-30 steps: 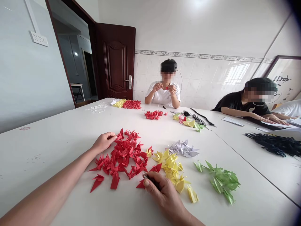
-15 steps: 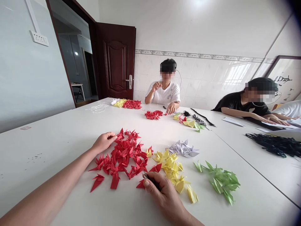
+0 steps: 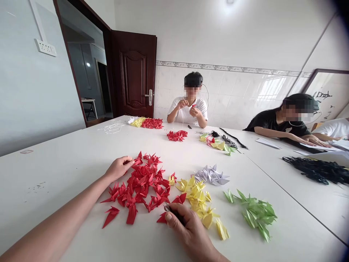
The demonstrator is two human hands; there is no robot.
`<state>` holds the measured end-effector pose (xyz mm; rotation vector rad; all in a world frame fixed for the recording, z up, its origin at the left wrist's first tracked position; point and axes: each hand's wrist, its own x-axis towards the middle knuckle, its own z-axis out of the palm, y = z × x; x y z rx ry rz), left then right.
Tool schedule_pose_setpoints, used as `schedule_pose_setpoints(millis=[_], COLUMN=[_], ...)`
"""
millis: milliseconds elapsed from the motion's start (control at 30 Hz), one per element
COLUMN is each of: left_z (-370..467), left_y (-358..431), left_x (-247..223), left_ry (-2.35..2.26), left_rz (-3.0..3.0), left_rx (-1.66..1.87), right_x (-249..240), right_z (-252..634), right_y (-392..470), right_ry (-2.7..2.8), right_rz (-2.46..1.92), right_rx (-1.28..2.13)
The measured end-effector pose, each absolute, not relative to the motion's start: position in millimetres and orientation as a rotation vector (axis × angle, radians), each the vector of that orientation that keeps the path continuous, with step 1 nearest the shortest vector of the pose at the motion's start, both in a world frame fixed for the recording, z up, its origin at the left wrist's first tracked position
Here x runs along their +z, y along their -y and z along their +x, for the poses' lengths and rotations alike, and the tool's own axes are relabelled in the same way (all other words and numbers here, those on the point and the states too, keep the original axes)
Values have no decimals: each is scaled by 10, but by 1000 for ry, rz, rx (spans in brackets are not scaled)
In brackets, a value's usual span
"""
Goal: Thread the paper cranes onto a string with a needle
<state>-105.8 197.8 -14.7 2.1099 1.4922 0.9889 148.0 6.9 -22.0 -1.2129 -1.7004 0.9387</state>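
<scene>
A loose heap of red folded paper cranes (image 3: 143,182) lies on the white table (image 3: 89,240). My left hand (image 3: 120,168) rests at the heap's far left edge, fingers curled and thumb and fingertips closed at a red crane (image 3: 137,158). Held in my closed right hand (image 3: 188,227) is a small dark tool (image 3: 177,214) with a thin metal tip; the palm hides most of it. Beside that tip lie red cranes, one partly under the fingers. Yellow cranes (image 3: 197,193) spread just beyond my right hand, with white-lilac cranes (image 3: 211,175) behind them and green cranes (image 3: 257,211) farther right.
Across the table a person (image 3: 189,105) in white holds a small red piece. Near them are red cranes (image 3: 177,135), mixed cranes (image 3: 218,144) and black cords (image 3: 231,140). At right, a person in black (image 3: 278,120) handles paper, near a black cord pile (image 3: 319,170).
The person across has lifted the hand that was on the table and now holds a small red piece at chest height. My hands stay nearly in place; the view has shifted slightly.
</scene>
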Motion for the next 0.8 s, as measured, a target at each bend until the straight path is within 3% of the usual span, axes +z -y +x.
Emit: schedule_pose_setpoints(millis=[567,800], left_z=[-1065,-1234], left_y=[-1973,-2122], left_x=[-105,-219], left_ry=[-1539,-1658], left_rz=[2053,1831], left_rx=[1022,1229], right_x=[-226,-178], right_z=[1457,1458], right_y=[-122,-116], right_ry=[1742,1718], right_rz=[-1189,-1136], right_rx=[868,913])
